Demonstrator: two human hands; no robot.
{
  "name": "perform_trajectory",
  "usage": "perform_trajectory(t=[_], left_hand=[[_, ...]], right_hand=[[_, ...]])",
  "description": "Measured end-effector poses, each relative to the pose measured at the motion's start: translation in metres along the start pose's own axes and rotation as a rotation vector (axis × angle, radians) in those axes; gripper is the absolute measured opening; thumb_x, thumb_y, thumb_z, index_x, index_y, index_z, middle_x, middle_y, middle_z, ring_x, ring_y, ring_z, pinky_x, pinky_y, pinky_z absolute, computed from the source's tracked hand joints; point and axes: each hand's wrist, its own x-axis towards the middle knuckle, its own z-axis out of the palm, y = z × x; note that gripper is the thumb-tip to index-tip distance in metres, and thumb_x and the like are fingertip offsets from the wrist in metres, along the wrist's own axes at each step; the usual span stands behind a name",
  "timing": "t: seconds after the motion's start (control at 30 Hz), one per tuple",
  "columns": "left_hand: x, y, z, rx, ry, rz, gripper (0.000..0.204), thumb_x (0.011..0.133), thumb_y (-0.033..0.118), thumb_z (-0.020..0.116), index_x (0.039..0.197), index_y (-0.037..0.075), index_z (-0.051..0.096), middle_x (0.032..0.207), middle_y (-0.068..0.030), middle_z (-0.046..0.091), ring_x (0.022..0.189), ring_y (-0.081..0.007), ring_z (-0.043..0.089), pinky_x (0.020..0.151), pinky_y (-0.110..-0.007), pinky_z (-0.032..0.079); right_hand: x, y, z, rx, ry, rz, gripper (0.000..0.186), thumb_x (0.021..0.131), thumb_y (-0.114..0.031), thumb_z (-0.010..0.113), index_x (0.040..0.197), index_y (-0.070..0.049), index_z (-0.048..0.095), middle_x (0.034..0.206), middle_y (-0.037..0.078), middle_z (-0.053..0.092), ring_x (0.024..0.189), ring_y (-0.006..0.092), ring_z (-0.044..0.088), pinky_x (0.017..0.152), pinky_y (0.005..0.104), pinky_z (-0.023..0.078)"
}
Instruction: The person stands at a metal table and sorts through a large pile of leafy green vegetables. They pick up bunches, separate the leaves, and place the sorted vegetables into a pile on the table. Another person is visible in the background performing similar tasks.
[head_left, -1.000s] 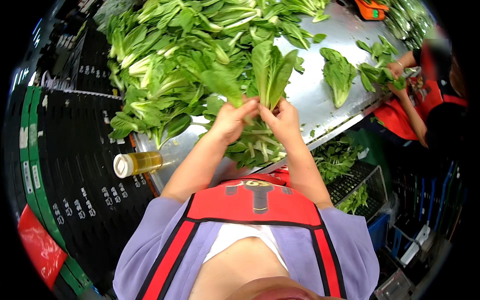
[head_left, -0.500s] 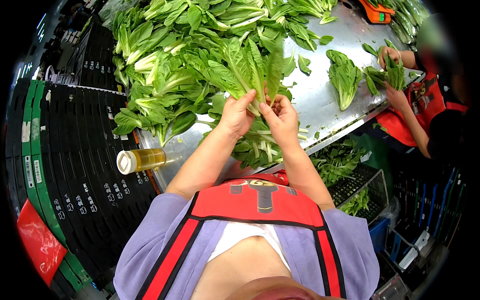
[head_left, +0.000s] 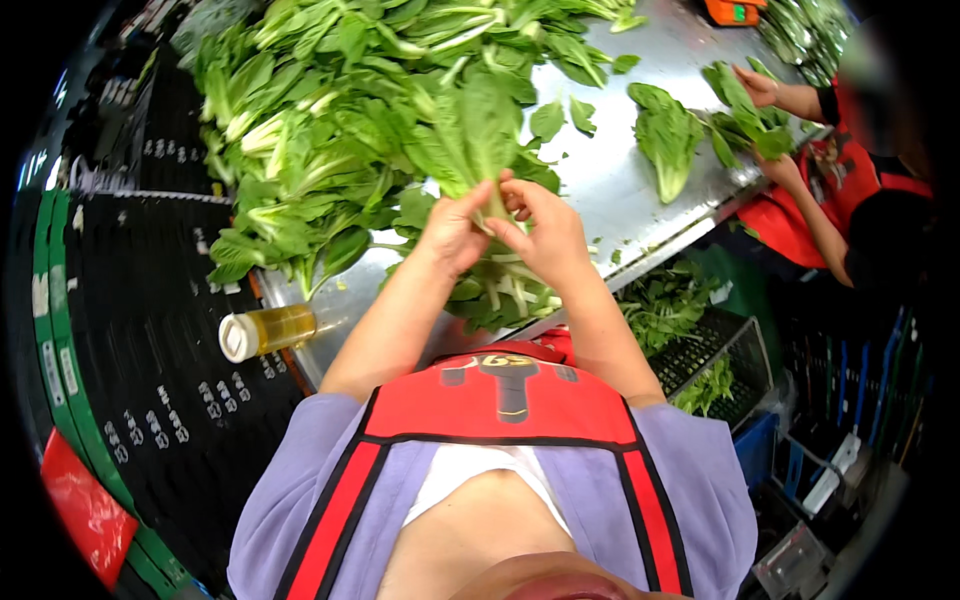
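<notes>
Over the table (head_left: pixel 600 190), greens (head_left: pixel 475 130) were finger-pinched by left hand (head_left: pixel 453 232), right hand (head_left: pixel 548 232) fingers curled; tearing was risked by tugging.

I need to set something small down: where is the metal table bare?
Between the right hand and the single leafy head, apart from green scraps; a smaller patch lies between the bottle and the left forearm. Crowded: the far left of the table, under the greens pile.

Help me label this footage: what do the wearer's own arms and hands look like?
Short, loose lilac sleeves leave both forearms bare. The left hand and right hand are ungloved, with no jewellery visible.
</notes>
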Motion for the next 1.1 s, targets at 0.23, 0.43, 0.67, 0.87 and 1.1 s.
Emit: perform_trajectory(t=[0.23,0.43,0.67,0.87,1.1], left_hand=[[-0.009,0.019,-0.008,-0.223,-0.147,-0.111,0.039,0.087,0.02,0.054,0.118,-0.003,0.046,0.106,-0.0101,0.058,0.1,-0.0207,0.056,0.09,-0.036,0.046],[-0.013,0.016,-0.006,-0.27,-0.291,-0.216,0.039,0.087,0.022,0.054,0.113,-0.005,0.046,0.09,-0.0071,0.054,0.085,-0.0178,0.055,0.086,-0.035,0.046],[-0.018,0.016,-0.001,-0.363,-0.475,-0.181,0.045,0.084,0.015,0.056,0.123,-0.001,0.038,0.094,-0.0076,0.051,0.083,-0.0174,0.053,0.086,-0.035,0.046],[-0.014,0.013,0.007,-0.236,-0.215,-0.162,0.035,0.084,0.013,0.052,0.115,-0.003,0.046,0.109,-0.0136,0.054,0.092,-0.023,0.056,0.09,-0.039,0.043],[-0.011,0.002,0.021,0.111,-0.12,0.016,0.04,0.083,0.012,0.058,0.12,-0.001,0.046,0.116,-0.0123,0.055,0.103,-0.0235,0.054,0.092,-0.036,0.042]], right_hand=[[0.015,0.132,-0.106,-0.835,0.504,0.468,0.039,0.074,-0.028,0.067,0.104,-0.005,0.057,0.103,0.014,0.056,0.097,0.0321,0.052,0.082,0.0404,0.043],[0.014,0.18,-0.133,-0.939,0.629,0.401,0.033,0.071,-0.022,0.068,0.097,-0.004,0.057,0.096,0.015,0.056,0.092,0.0329,0.053,0.082,0.0402,0.043],[0.018,0.15,-0.149,0.33,0.823,0.288,0.012,0.084,-0.012,0.06,0.089,-0.002,0.057,0.069,-0.002,0.052,0.06,0.0034,0.045,0.053,0.0184,0.037],[0.005,0.133,-0.096,-0.832,0.624,0.088,0.03,0.075,-0.02,0.066,0.101,-0.005,0.06,0.087,0.011,0.06,0.081,0.0258,0.058,0.074,0.0348,0.045],[-0.001,0.006,-0.015,0.236,-0.075,0.004,0.026,0.072,-0.014,0.069,0.093,-0.002,0.06,0.083,0.007,0.058,0.068,0.0148,0.057,0.063,0.0266,0.046]])
